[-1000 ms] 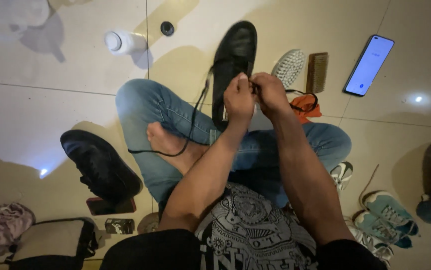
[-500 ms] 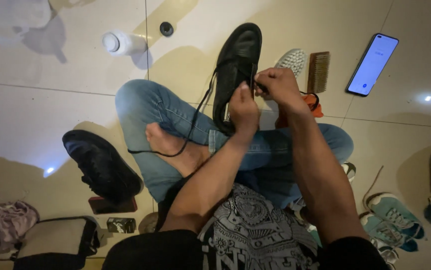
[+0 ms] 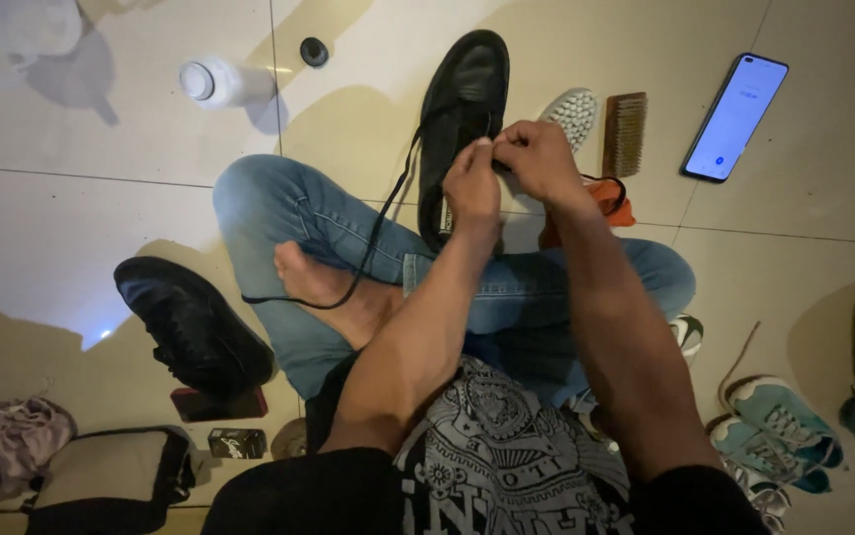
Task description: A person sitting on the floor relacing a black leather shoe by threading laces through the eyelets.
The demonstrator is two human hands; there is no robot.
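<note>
Closest in, the person sat cross-legged on the tiled floor (image 3: pixel 100 198), a bare foot (image 3: pixel 323 287) tucked over the jeans, with the black shoelace (image 3: pixel 378 238) draped across it. Up front, the left hand (image 3: pixel 472 188) was pinched shut on that lace at the black shoe (image 3: pixel 462 119), and the right hand (image 3: pixel 541 159) was closed on the lace just beside it — fingertips hid the eyelets, so exactly where it threaded could not be made out. The shoe rested on the knee, toe pointing away. Behind the right wrist, an orange cloth (image 3: pixel 606 198) was mostly hidden. Farther out lay a wooden brush (image 3: pixel 626 134), a lit phone (image 3: pixel 735 119), and a white bottle (image 3: pixel 224 82).
</note>
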